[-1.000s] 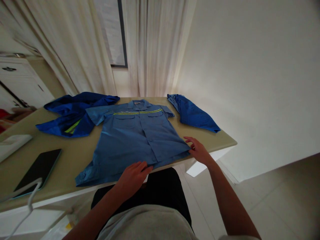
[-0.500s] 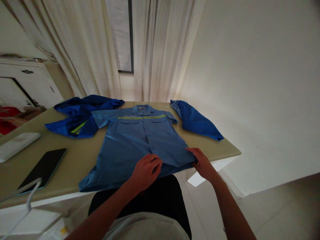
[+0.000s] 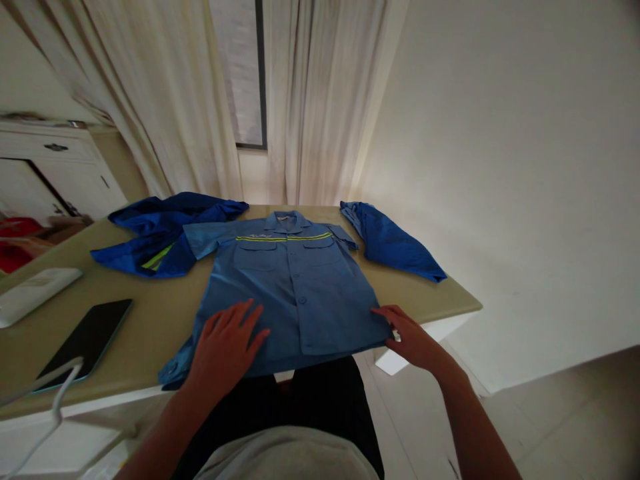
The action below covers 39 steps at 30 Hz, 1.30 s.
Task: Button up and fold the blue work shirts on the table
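Observation:
A blue short-sleeved work shirt [image 3: 270, 293] lies face up, collar away from me, its hem at the near table edge. It has chest pockets, front buttons and yellow stripes across the chest. My left hand [image 3: 225, 347] rests palm down on the shirt's lower left part, fingers spread. At the lower right corner of the hem is my right hand [image 3: 413, 340]. Its fingertips touch the shirt's side edge, and a gap shows between thumb and fingers. The shirt's left side edge is bunched near my left wrist.
Darker blue garments lie behind on the left [image 3: 150, 233] and right [image 3: 400, 247] of the table [image 3: 155, 320]. A dark tablet [image 3: 85, 340], a white cable [image 3: 63, 400] and a white device [image 3: 35, 293] are on the left. A wall [image 3: 525, 167] stands at the right.
My left hand has moved left from the middle of the hem and spread its fingers. The front flap now lies flatter. My right hand has loosened at the right corner.

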Each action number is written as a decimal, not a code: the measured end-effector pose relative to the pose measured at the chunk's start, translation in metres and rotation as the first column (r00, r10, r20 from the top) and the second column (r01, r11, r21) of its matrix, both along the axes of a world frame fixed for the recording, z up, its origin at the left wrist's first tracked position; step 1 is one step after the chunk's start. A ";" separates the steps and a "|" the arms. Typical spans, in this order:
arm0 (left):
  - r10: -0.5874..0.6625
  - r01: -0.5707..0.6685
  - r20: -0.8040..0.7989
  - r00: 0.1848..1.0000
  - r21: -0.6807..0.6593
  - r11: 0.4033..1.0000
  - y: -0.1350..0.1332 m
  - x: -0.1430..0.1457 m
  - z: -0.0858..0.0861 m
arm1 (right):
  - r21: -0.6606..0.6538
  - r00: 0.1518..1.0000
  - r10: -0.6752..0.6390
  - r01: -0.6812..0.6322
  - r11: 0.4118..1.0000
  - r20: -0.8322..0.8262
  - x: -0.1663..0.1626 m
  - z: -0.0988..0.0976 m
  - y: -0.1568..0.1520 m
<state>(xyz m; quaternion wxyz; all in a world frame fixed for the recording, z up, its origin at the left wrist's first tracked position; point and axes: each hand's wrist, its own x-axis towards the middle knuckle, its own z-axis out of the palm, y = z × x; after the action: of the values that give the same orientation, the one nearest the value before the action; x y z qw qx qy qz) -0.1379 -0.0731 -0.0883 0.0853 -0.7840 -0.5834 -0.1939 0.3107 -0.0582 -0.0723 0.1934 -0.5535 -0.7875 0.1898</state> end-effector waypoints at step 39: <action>0.152 0.023 0.431 0.890 -0.374 0.927 0.264 0.060 0.004 | 0.126 0.954 -0.009 -0.031 0.992 0.300 -0.240 0.000 0.254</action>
<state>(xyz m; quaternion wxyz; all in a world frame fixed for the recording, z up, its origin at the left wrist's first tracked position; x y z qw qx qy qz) -0.0776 0.1904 -0.0842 -0.1950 -0.6990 -0.6391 -0.2547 0.0703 0.1957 -0.0721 0.1059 -0.5578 -0.8214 0.0533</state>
